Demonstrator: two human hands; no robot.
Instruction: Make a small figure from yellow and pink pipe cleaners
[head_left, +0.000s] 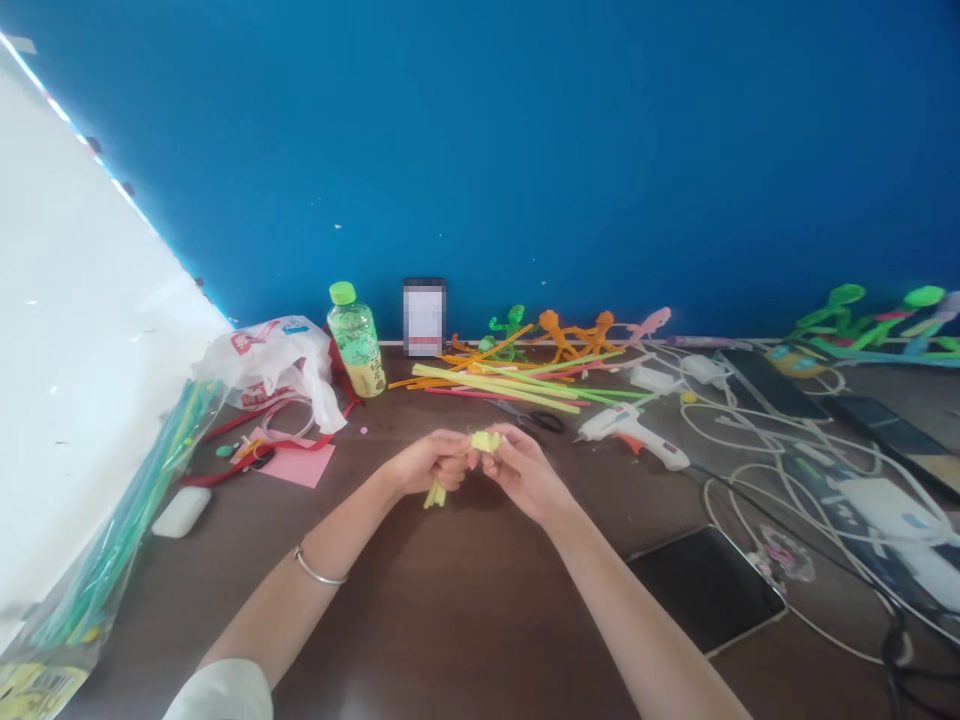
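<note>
Yellow piece: a crumpled or coiled yellow bit point(486, 440) sits between the fingertips of the 2 hands, raised in view above the middle of the brown desk point(420, 620); its longer axis runs roughly left to right, from 1 hand to the other
Yellow stem ends: a small bunch point(434, 495) hangs out below the left fist; its axis is steep, tips pointing down toward the person and slightly left; the fist hides whether it joins the yellow piece
Left hand: fingers curled closed point(439, 462) around the stems, thumb and forefinger at the yellow piece
Right hand: thumb and fingers pinched narrow point(525, 475) on the yellow piece's right side
Loose stems: a pile of yellow, orange, pink and green point(495, 387) beyond the hands; most lie crosswise, left to right
Scissors: black handles point(553, 425) just beyond the right hand, near the pile
Glue gun: white point(637, 432), on its side, nozzle pointing left
Tablet: dark screen point(705, 590), flat beside the right forearm
</note>
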